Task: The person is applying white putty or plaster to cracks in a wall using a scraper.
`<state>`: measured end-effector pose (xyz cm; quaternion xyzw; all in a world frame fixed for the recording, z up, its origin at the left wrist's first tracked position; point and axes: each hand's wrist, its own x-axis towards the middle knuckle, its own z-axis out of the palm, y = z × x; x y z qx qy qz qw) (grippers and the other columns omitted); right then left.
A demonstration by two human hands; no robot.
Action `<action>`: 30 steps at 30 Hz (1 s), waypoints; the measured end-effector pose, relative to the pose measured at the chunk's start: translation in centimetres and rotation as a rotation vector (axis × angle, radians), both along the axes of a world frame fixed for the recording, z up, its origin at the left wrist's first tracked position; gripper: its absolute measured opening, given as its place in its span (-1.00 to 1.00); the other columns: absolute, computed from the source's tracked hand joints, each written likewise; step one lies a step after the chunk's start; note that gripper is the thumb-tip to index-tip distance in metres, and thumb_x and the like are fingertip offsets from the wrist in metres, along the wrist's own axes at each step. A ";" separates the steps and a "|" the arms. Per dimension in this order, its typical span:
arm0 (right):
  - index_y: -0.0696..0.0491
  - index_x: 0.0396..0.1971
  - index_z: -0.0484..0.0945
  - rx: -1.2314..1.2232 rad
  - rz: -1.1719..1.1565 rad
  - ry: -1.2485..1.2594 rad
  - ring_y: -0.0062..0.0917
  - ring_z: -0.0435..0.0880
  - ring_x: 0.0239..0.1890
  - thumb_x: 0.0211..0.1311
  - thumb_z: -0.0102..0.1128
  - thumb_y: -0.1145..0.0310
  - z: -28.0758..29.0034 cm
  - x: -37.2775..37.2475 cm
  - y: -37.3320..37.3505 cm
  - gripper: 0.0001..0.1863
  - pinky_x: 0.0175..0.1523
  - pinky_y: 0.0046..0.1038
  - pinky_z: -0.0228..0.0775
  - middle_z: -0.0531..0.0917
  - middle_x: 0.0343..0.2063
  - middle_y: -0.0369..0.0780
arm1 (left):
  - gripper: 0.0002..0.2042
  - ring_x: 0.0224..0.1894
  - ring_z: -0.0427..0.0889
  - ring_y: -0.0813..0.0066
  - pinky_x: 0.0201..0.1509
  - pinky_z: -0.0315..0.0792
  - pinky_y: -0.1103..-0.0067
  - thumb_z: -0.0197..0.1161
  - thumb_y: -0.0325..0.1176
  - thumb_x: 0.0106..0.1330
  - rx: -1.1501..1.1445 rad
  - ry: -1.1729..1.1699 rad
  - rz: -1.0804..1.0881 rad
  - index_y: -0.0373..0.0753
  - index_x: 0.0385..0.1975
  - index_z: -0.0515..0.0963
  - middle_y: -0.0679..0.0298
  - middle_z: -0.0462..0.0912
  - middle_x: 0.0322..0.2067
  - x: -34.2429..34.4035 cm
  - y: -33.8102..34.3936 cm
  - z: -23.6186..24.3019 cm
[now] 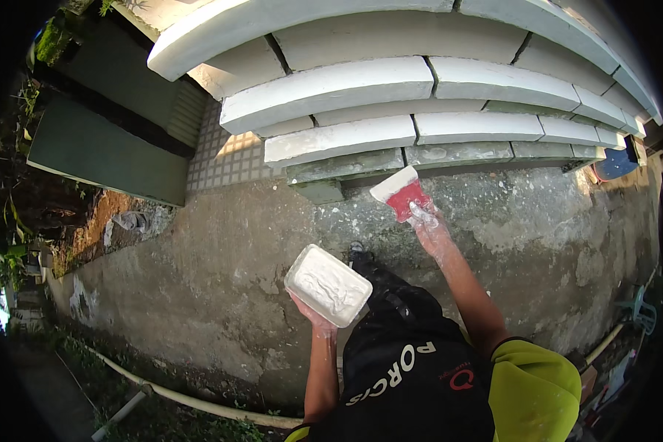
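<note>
A shallow rectangular tray with white paste spread in it rests on my left hand, whose fingers are mostly hidden beneath and behind it. In my right hand, dusted with white, is a putty knife with a red handle and a wide blade coated in white paste. The blade points up and left, close to the lowest ledge of the stepped wall. Its upper ledges are smooth and white; the lowest one looks greyish green and stained. Neither tool touches the wall.
Concrete ground with white spatters runs along the wall's foot. A dark green panel stands at the left by a patch of grid tiles. A pale pipe crosses behind me, and a blue container sits at the far right.
</note>
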<state>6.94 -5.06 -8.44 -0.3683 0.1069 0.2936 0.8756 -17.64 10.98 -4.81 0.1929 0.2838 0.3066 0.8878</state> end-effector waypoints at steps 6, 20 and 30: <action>0.14 -0.02 0.46 -0.137 -0.061 -0.199 -0.58 0.63 -0.22 0.13 0.21 0.60 -3.1 4.1 9.5 -0.63 -0.18 -0.53 0.56 0.62 -0.20 -0.27 | -0.24 0.21 0.36 0.11 0.25 0.30 0.20 -0.28 0.36 0.27 0.148 0.051 -0.078 -0.11 0.30 0.16 0.17 0.29 0.24 1.2 8.9 -1.2; 0.18 -0.04 0.47 -0.294 -0.447 -0.298 -0.71 0.59 -0.24 0.19 0.12 0.63 -6.9 8.8 25.3 -0.69 -0.17 -0.62 0.47 0.63 -0.24 -0.31 | -0.22 0.08 0.43 -0.16 0.12 0.19 -0.22 -0.14 0.40 0.17 -0.260 -0.146 -0.600 0.03 0.31 0.14 0.04 0.29 0.21 5.5 25.1 1.4; 0.22 -0.07 0.51 -0.984 -0.934 -0.360 -0.41 0.43 -0.65 0.15 -0.04 0.65 -13.2 17.9 34.4 -0.67 -0.47 -0.34 0.29 0.50 -0.65 -0.08 | -0.09 0.06 0.44 -0.22 0.06 0.25 -0.25 -0.26 0.52 0.09 -0.290 -0.065 -1.144 0.00 0.35 0.02 0.06 0.23 0.25 10.3 33.8 -0.5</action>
